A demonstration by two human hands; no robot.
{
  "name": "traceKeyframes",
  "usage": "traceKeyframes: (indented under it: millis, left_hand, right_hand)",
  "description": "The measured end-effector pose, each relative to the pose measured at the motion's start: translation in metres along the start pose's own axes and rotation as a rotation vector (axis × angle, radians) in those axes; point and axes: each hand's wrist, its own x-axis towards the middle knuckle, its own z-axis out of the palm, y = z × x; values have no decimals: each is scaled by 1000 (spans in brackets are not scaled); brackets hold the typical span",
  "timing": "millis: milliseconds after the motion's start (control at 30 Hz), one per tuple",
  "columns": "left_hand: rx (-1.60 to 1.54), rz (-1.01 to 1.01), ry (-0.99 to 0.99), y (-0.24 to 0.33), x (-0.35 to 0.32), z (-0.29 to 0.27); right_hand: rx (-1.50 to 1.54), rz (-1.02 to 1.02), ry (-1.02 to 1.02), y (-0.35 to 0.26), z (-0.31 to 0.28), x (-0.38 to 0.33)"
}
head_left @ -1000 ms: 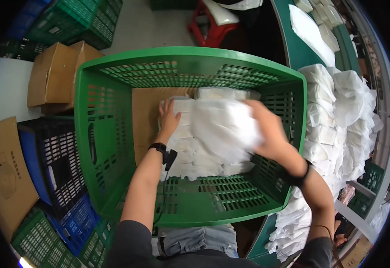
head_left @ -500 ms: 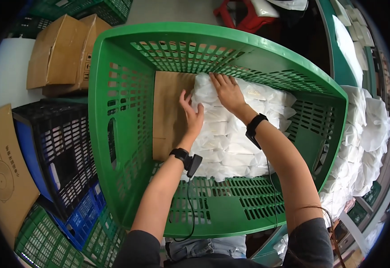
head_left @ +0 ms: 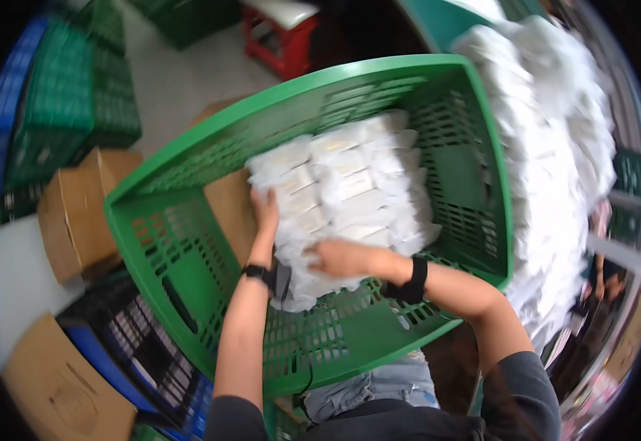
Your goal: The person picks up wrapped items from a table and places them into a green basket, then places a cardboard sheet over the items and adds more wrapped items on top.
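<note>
White plastic-wrapped packages point(head_left: 346, 184) lie in close rows inside a large green plastic crate point(head_left: 305, 81). Along their left side, my left hand point(head_left: 264, 212) rests with fingers apart, touching the bags' edge. Above the near left packages is my right hand point(head_left: 342, 259), reaching in from the right; motion smears its fingers, so whether it grips any plastic is unclear. Brown cardboard point(head_left: 225, 209) shows on the crate floor to the left of the packages. Each wrist wears a black band.
A tall heap of white bagged goods point(head_left: 526, 162) stands right of the crate. To the left are cardboard boxes point(head_left: 78, 213), a black and blue crate point(head_left: 137, 338) and stacked green crates point(head_left: 59, 88). A red stool point(head_left: 283, 37) stands beyond the far rim.
The view has turned, so the crate appears tilted. My right hand has moved from the far packages to the near left ones. My left hand now touches the packages' left side.
</note>
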Motion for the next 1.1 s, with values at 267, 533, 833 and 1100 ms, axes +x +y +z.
traceKeyframes:
  millis: [267, 533, 833, 1100]
  left_hand:
    - [-143, -75, -652, 213, -174, -27]
    - [-141, 227, -1004, 405, -336, 89]
    - [104, 468, -1238, 361, -457, 284]
    - [15, 717, -644, 335, -468, 350]
  right_hand:
    - [337, -88, 586, -43, -18, -279]
    - [502, 514, 1733, 35, 98, -505]
    - [497, 896, 2003, 165, 202, -567]
    - [1024, 575, 2102, 183, 158, -562]
